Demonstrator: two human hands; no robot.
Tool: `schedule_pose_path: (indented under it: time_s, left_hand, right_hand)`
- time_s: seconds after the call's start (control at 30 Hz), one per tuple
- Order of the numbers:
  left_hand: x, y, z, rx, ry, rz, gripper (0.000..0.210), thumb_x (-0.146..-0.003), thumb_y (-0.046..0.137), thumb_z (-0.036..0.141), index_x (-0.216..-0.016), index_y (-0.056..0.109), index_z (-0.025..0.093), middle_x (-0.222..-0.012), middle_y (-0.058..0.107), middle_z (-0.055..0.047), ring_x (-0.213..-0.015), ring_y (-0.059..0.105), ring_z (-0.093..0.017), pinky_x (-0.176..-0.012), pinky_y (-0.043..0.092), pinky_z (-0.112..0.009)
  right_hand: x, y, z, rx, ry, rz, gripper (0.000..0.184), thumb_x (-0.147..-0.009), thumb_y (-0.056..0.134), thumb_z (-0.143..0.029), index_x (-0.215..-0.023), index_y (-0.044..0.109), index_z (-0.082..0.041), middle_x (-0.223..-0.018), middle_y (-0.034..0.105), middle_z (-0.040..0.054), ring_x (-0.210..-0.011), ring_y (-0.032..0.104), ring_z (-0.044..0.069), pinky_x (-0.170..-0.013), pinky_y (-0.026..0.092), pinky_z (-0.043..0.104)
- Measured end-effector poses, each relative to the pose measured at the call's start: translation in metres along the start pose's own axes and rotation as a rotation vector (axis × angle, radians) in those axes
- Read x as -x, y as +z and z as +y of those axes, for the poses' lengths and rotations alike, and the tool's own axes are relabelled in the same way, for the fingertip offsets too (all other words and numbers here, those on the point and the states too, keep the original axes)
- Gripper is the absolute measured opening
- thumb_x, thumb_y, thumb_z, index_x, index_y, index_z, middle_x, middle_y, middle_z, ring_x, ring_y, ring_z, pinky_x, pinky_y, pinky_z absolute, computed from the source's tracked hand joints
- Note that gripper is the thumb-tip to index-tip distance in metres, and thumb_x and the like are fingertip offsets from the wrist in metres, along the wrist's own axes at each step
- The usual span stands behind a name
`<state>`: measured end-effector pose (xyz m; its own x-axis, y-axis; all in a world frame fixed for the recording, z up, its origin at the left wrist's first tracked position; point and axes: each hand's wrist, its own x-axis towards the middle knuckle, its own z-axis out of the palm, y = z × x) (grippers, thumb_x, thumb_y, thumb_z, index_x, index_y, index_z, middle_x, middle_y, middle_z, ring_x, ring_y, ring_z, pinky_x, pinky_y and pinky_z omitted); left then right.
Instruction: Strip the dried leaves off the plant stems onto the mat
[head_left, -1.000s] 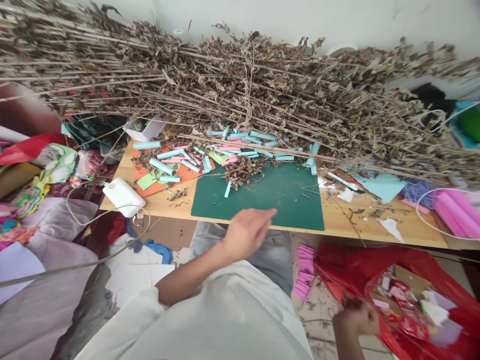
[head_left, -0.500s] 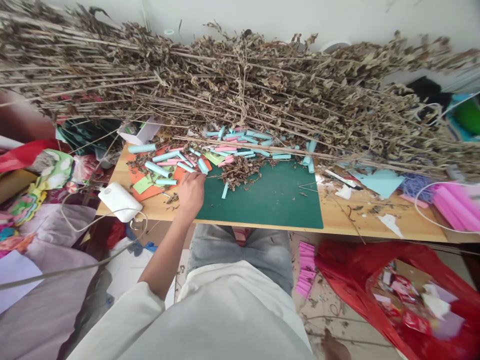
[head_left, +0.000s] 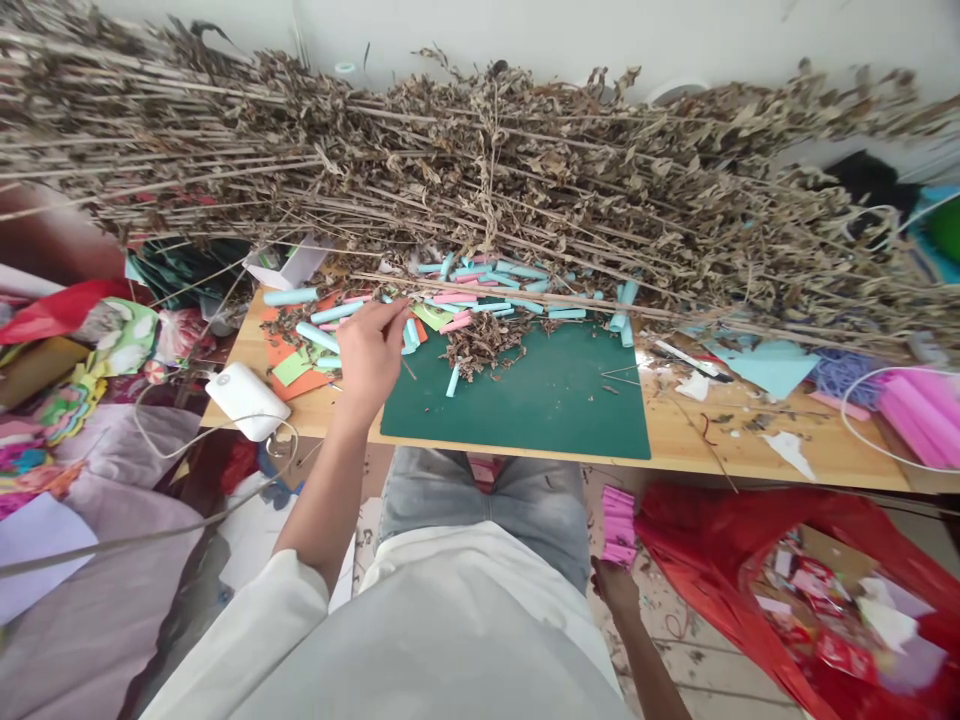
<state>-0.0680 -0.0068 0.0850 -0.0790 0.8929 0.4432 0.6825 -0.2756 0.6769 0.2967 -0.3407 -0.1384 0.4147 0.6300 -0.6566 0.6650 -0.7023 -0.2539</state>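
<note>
My left hand is raised over the left part of the table, its thumb and fingers drawn together in a pinch. Whatever they hold, if anything, cannot be made out. Around it lie pale blue paper tubes and pink paper tubes, with orange paper beneath some of them. Low on the right, beside my leg, my right hand touches the lower end of a bundle of pink paper rolls near the floor. Its fingers are mostly hidden. A small heap of dried leaves lies on the green mat.
Long dried plant stalks span the back of the wooden table. A white device with a cable sits at the left edge. A red bag of scraps stands low right. Blue paper lies on the right.
My left hand has lifted up and slightly away from the tubes, fingers now pinched. My right hand has come up from the bottom edge to the pink rolls.
</note>
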Motion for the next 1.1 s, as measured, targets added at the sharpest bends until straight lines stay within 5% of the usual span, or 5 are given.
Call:
schedule_pose_path:
  time_s: [0.17,0.3,0.5,0.73,1.1]
  left_hand:
    - [-0.004,0.011,0.007,0.513,-0.28,-0.054,0.029,-0.081,0.071,0.039,-0.095,0.077,0.015,-0.068,0.066,-0.002,-0.056,0.056,-0.01,-0.056,0.045,-0.023]
    - [0.006,0.023,0.012,0.779,-0.446,-0.102,0.031,-0.074,0.078,0.039,-0.093,0.078,0.014,-0.07,0.067,-0.002,-0.056,0.056,-0.007,-0.054,0.046,-0.02]
    - [0.038,0.044,0.026,0.942,-0.597,-0.235,0.039,-0.071,0.081,0.04,-0.099,0.078,0.013,-0.075,0.07,-0.004,-0.06,0.057,-0.007,-0.059,0.049,-0.021]
    - [0.059,0.048,0.038,0.929,-0.603,-0.295,0.044,-0.073,0.08,0.041,-0.105,0.076,0.012,-0.076,0.072,-0.005,-0.06,0.06,-0.009,-0.06,0.051,-0.023]
    - [0.061,0.051,0.033,0.964,-0.663,-0.246,0.04,-0.071,0.081,0.04,-0.099,0.077,0.011,-0.072,0.07,-0.004,-0.056,0.057,-0.008,-0.057,0.049,-0.022]
  right_hand:
    - [-0.004,-0.035,-0.022,-0.024,-0.092,-0.193,0.036,-0.078,0.041,-0.034,-0.045,0.047,-0.023,-0.048,0.058,0.0048,-0.049,0.061,0.021,-0.056,0.044,0.033]
    - [0.021,-0.09,-0.081,-0.069,-0.453,-0.219,0.033,-0.083,0.049,-0.043,-0.061,0.058,-0.02,-0.056,0.058,0.0008,-0.056,0.055,0.016,-0.056,0.039,0.027]
    - [0.062,-0.154,-0.226,-0.465,-0.905,0.314,0.018,-0.091,0.056,-0.034,-0.088,0.068,-0.02,-0.081,0.067,0.0021,-0.075,0.061,0.014,-0.073,0.047,0.026]
    - [0.037,-0.149,-0.324,-0.29,-1.101,0.364,0.018,-0.086,0.066,-0.03,-0.1,0.074,-0.022,-0.092,0.068,0.0042,-0.083,0.062,0.017,-0.076,0.048,0.028]
    - [0.022,-0.129,-0.331,-0.388,-1.114,0.318,0.018,-0.092,0.057,-0.029,-0.083,0.071,-0.021,-0.081,0.067,0.0028,-0.07,0.059,0.014,-0.068,0.045,0.025]
